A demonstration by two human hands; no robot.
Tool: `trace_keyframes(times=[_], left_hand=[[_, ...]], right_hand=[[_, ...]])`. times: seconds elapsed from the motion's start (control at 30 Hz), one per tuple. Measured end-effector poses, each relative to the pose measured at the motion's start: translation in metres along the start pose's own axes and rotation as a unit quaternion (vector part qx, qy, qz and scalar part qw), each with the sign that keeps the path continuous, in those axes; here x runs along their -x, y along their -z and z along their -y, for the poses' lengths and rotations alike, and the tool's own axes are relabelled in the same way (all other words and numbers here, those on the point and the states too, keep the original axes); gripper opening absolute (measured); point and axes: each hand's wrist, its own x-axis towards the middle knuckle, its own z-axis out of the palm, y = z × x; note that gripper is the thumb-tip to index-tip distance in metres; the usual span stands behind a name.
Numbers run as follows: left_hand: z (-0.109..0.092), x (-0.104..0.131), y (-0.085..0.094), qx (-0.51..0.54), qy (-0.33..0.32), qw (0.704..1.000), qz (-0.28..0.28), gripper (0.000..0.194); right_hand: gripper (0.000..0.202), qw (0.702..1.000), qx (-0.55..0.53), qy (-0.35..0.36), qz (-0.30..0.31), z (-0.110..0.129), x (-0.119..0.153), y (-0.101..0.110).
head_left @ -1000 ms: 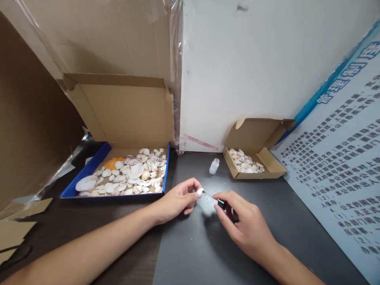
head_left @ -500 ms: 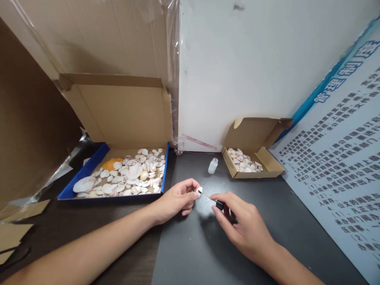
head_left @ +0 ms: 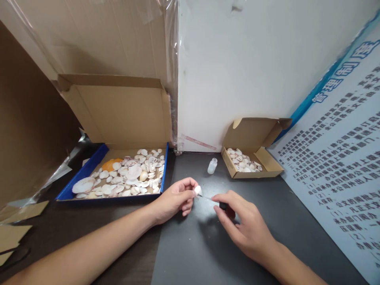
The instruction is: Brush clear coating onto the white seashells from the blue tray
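Between its thumb and fingers, my left hand [head_left: 179, 198] pinches a small white seashell [head_left: 198, 190] above the dark mat. My right hand [head_left: 240, 217] is closed on the black cap of a thin brush applicator [head_left: 222, 205]. The applicator's stem points left, and its tip is at the lower edge of the shell. Beyond both hands, a small clear glass bottle [head_left: 212, 166] stands uncapped on the mat, with whitish contents.
On the left is an open blue-edged cardboard box [head_left: 111, 109] of assorted shells [head_left: 133, 171]. A smaller open carton [head_left: 272, 162] at the right back holds more shells [head_left: 243, 161]. A white panel [head_left: 204, 79] rises behind, and a printed sign [head_left: 341, 138] leans at the right.
The seashell has turned in my left fingers, and the dark brush tip now sits at its lower edge rather than across its face. My right hand has shifted slightly right.
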Motion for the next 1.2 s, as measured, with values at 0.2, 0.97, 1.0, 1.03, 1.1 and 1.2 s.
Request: trace_keyframes(times=[0.2, 0.97, 1.0, 1.03, 1.1, 1.2], left_hand=[[-0.0005, 0.0009, -0.0007, 0.010, 0.005, 1.000, -0.001, 0.021], [-0.0029, 0.0008, -0.0024, 0.013, 0.015, 1.000, -0.003, 0.020], [-0.0028, 0.0008, -0.0022, 0.012, 0.013, 1.000, -0.003, 0.019], [-0.0026, 0.0008, -0.0020, 0.011, 0.011, 1.000, -0.003, 0.019], [-0.0024, 0.0008, -0.0015, 0.011, 0.010, 1.000, -0.003, 0.018], [-0.0023, 0.0010, -0.0010, 0.012, 0.013, 1.000, 0.001, 0.018]], right_hand=[[0.013, 0.999, 0.024, -0.029, -0.019, 0.0016, 0.0003, 0.0009], [0.016, 0.997, -0.044, 0.033, 0.055, 0.0058, 0.0031, 0.0001], [0.016, 0.997, -0.044, 0.032, 0.054, 0.0055, 0.0032, -0.0002], [0.016, 0.997, -0.041, 0.024, 0.054, 0.0051, 0.0032, -0.0006], [0.016, 0.998, -0.038, 0.001, 0.055, 0.0042, 0.0031, -0.0013], [0.015, 0.997, -0.042, -0.010, 0.063, 0.0037, 0.0032, -0.0018]])
